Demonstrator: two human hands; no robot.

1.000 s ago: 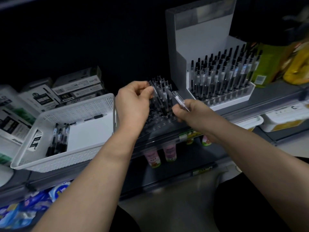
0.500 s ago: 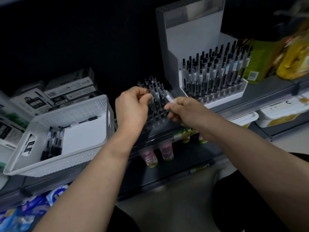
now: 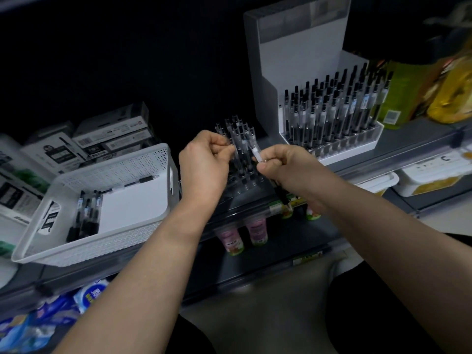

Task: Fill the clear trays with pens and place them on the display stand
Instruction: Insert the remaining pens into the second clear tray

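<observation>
The right hand (image 3: 288, 172) is the working grip: thumb and forefinger pinch a pen (image 3: 256, 153) by its labelled barrel. The pen's long axis runs up and to the left, with its far end over the tray (image 3: 245, 183), which sits on the shelf (image 3: 413, 139) directly ahead of that hand and between the two hands. A second pen (image 3: 279, 196) pokes out below the same fist, apparently kept in the palm.

The next move looks like tipping the pinched pen upright and lowering it into a free socket. The free sockets are in the near rows, while the far rows already hold standing pens. The right hand is nearer to those empty sockets.

The left hand (image 3: 204, 166) is curled at the tops of the standing pens on the tray's left side. Whether it pinches one or only steadies them cannot be told.

To the right, the stand (image 3: 293, 54) already carries a full tray (image 3: 357, 145) of upright pens. To the left, the basket (image 3: 84, 254) holds a few loose pens (image 3: 85, 215) lying beside a white box (image 3: 132, 203).
</observation>
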